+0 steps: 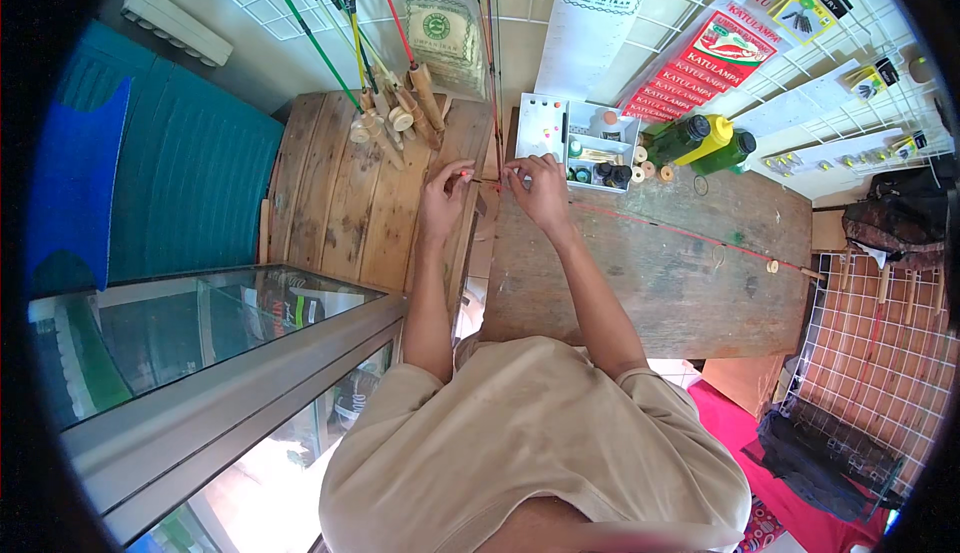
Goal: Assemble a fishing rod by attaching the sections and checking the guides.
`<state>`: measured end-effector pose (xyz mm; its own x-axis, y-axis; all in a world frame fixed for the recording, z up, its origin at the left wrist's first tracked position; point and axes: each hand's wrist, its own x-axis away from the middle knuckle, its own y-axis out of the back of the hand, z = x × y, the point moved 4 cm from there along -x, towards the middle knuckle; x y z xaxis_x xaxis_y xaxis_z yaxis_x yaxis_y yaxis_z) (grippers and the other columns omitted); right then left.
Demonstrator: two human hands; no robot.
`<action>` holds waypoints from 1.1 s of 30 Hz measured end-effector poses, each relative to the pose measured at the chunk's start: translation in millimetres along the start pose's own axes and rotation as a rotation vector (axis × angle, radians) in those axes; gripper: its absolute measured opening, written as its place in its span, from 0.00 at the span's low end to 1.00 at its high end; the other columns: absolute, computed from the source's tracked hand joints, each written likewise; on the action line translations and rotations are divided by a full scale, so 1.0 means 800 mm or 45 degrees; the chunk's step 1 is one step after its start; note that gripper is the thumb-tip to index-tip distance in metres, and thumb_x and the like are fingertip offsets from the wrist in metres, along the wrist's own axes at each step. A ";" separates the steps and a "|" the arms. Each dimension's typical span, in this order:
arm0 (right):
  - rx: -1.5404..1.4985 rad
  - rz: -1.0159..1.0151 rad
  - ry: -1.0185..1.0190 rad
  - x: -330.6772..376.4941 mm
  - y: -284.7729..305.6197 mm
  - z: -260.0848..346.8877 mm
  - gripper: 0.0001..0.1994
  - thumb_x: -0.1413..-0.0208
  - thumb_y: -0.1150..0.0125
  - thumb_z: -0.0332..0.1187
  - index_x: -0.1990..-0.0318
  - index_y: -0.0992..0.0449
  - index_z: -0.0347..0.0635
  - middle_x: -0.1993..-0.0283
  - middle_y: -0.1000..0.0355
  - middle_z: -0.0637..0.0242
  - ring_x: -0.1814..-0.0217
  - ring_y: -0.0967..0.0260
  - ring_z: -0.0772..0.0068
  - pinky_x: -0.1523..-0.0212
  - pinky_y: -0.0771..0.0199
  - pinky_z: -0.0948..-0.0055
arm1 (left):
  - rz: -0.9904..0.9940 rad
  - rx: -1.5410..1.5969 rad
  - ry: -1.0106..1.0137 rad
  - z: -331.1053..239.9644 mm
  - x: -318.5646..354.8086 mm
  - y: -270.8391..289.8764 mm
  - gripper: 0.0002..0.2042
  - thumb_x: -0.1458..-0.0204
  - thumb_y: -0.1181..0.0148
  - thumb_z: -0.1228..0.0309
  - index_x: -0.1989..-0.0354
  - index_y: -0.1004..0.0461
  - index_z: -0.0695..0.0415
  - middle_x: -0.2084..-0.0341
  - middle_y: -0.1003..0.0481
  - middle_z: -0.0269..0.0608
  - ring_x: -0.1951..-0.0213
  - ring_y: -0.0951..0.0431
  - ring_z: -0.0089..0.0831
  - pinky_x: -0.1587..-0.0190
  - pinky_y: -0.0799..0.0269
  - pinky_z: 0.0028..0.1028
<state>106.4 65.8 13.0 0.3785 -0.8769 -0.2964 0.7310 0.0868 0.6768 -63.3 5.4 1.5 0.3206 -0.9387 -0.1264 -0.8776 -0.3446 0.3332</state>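
A thin red fishing rod [680, 232] lies across the right-hand table, its wooden handle end at the far right. Its thin end runs leftward to my right hand [541, 193], whose fingers are closed in a pinch around it near the table's left edge. My left hand [441, 201] is across the gap between the two tables, fingers pinched on a small orange-red bead-like piece [465, 174]. A short stretch of the thin end shows between the hands. Any fine line there is too small to make out.
Behind my right hand stands a white compartment box [543, 123] with small jars. Dark green bottles [680, 137] and a yellow bottle [709, 139] are beside it, with wooden spools [648, 168] in front. Several upright rods with cork handles [402, 118] stand on the left table [340, 193].
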 end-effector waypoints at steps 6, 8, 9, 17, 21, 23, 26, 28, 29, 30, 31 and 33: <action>0.023 -0.053 -0.039 0.000 0.002 -0.001 0.04 0.53 0.39 0.31 0.68 0.21 0.46 0.73 0.27 0.68 0.65 0.35 0.63 0.61 0.41 0.65 | 0.043 -0.012 0.019 0.010 -0.001 0.001 0.08 0.46 0.44 0.77 0.58 0.26 0.60 0.70 0.22 0.37 0.69 0.26 0.21 0.63 0.30 0.23; 0.028 -0.052 -0.068 -0.001 0.001 -0.002 0.04 0.52 0.39 0.31 0.69 0.21 0.46 0.74 0.28 0.67 0.65 0.35 0.63 0.62 0.41 0.64 | 0.061 -0.017 0.058 0.009 -0.001 0.001 0.08 0.47 0.44 0.78 0.58 0.26 0.60 0.71 0.23 0.37 0.69 0.26 0.21 0.63 0.31 0.23; 0.027 -0.051 -0.068 -0.002 0.001 -0.002 0.04 0.52 0.39 0.31 0.69 0.21 0.46 0.74 0.28 0.67 0.65 0.35 0.63 0.62 0.41 0.64 | 0.078 -0.021 0.096 0.009 -0.001 0.000 0.09 0.48 0.43 0.79 0.58 0.26 0.60 0.71 0.23 0.36 0.69 0.26 0.21 0.63 0.31 0.23; 0.084 -0.106 -0.038 -0.011 0.005 0.005 0.03 0.51 0.39 0.32 0.69 0.21 0.46 0.77 0.29 0.68 0.68 0.35 0.64 0.64 0.42 0.65 | 0.088 -0.090 0.070 0.005 -0.001 0.002 0.12 0.50 0.42 0.81 0.56 0.27 0.58 0.71 0.24 0.36 0.68 0.26 0.22 0.63 0.31 0.22; 0.092 -0.099 -0.026 -0.012 0.004 0.007 0.03 0.51 0.39 0.32 0.69 0.21 0.47 0.77 0.29 0.68 0.68 0.35 0.65 0.64 0.41 0.65 | 0.089 -0.083 0.033 0.014 -0.001 0.003 0.12 0.50 0.41 0.80 0.56 0.26 0.58 0.71 0.24 0.36 0.68 0.26 0.22 0.65 0.32 0.22; 0.047 -0.097 -0.030 -0.012 0.002 0.006 0.03 0.51 0.39 0.32 0.69 0.21 0.47 0.77 0.30 0.68 0.68 0.35 0.65 0.64 0.41 0.65 | 0.112 -0.091 0.040 0.017 -0.001 0.003 0.13 0.50 0.40 0.79 0.55 0.26 0.56 0.71 0.24 0.34 0.69 0.27 0.20 0.67 0.33 0.21; -0.008 -0.041 -0.021 -0.011 -0.003 0.007 0.04 0.51 0.39 0.32 0.68 0.21 0.47 0.77 0.30 0.68 0.68 0.35 0.64 0.63 0.41 0.65 | 0.141 -0.120 0.069 0.015 -0.002 0.002 0.15 0.51 0.39 0.78 0.54 0.26 0.55 0.70 0.23 0.34 0.68 0.27 0.22 0.67 0.33 0.23; 0.001 -0.038 0.023 -0.010 -0.004 0.010 0.04 0.51 0.38 0.31 0.68 0.21 0.46 0.76 0.29 0.69 0.69 0.36 0.66 0.64 0.41 0.66 | 0.146 -0.141 0.090 0.005 -0.002 0.001 0.15 0.52 0.38 0.77 0.54 0.26 0.54 0.70 0.24 0.36 0.65 0.27 0.26 0.65 0.32 0.25; 0.009 -0.035 0.067 -0.010 -0.005 0.012 0.04 0.52 0.38 0.30 0.68 0.21 0.45 0.76 0.29 0.69 0.70 0.36 0.67 0.65 0.42 0.67 | 0.076 -0.208 0.003 -0.006 -0.002 0.002 0.16 0.53 0.38 0.76 0.53 0.26 0.53 0.69 0.23 0.36 0.63 0.27 0.30 0.62 0.31 0.28; 0.010 -0.037 0.065 -0.009 -0.005 0.012 0.04 0.52 0.38 0.30 0.68 0.21 0.45 0.76 0.29 0.69 0.70 0.36 0.67 0.65 0.42 0.67 | 0.006 -0.274 -0.084 -0.018 -0.002 0.002 0.18 0.53 0.37 0.75 0.52 0.26 0.53 0.69 0.23 0.36 0.61 0.28 0.33 0.60 0.31 0.30; -0.008 -0.024 0.075 -0.009 -0.006 0.013 0.04 0.52 0.38 0.30 0.67 0.21 0.45 0.75 0.29 0.69 0.70 0.36 0.67 0.64 0.42 0.67 | 0.005 -0.274 -0.084 -0.027 -0.004 0.002 0.18 0.53 0.37 0.75 0.52 0.26 0.53 0.69 0.23 0.36 0.61 0.28 0.33 0.60 0.31 0.30; -0.026 -0.011 0.084 -0.008 -0.007 0.014 0.04 0.52 0.38 0.30 0.67 0.21 0.44 0.74 0.28 0.69 0.70 0.35 0.67 0.64 0.42 0.67 | -0.055 -0.496 -0.383 -0.049 -0.006 0.001 0.18 0.53 0.36 0.71 0.52 0.25 0.51 0.67 0.23 0.39 0.56 0.30 0.34 0.54 0.33 0.31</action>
<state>93.4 65.8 19.2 0.4081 -0.8445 -0.3468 0.7458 0.0893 0.6601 -51.1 9.6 39.1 0.1862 -0.9007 -0.3924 -0.6490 -0.4126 0.6392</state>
